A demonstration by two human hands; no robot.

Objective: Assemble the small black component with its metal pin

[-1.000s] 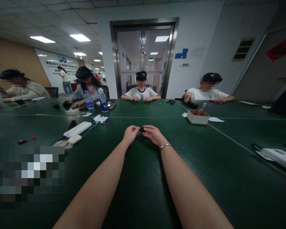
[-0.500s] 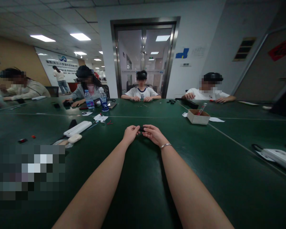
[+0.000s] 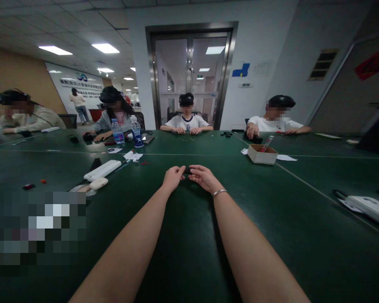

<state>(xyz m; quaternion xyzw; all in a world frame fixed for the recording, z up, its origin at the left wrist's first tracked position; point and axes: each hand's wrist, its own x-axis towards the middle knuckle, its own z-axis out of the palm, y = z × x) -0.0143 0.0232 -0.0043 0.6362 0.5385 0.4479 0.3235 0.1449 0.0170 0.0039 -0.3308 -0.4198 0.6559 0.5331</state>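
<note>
Both arms reach forward over the green table (image 3: 183, 235). Between my fingertips is a small black object (image 3: 187, 170), too small and dark to tell its kind. My left hand (image 3: 173, 178) pinches its left end with thumb and forefinger. At its right end my right hand (image 3: 205, 177) closes thumb and fingers on it, with a silver bracelet (image 3: 220, 192) on the wrist. The fingers hide most of the object. It is held close above the tabletop; whether it touches the surface I cannot tell.
Left of my hands lie a white power bank (image 3: 102, 170), a rounded white case (image 3: 99, 183) and paper scraps (image 3: 133, 156). Two bottles (image 3: 137, 132) stand farther back. A cardboard box (image 3: 262, 155) is ahead right; a white device (image 3: 371, 209) lies at right. Several people sit around the table.
My hands and the black object stay almost in place. The person at the far right has moved a hand onto a dark object behind the cardboard box.
</note>
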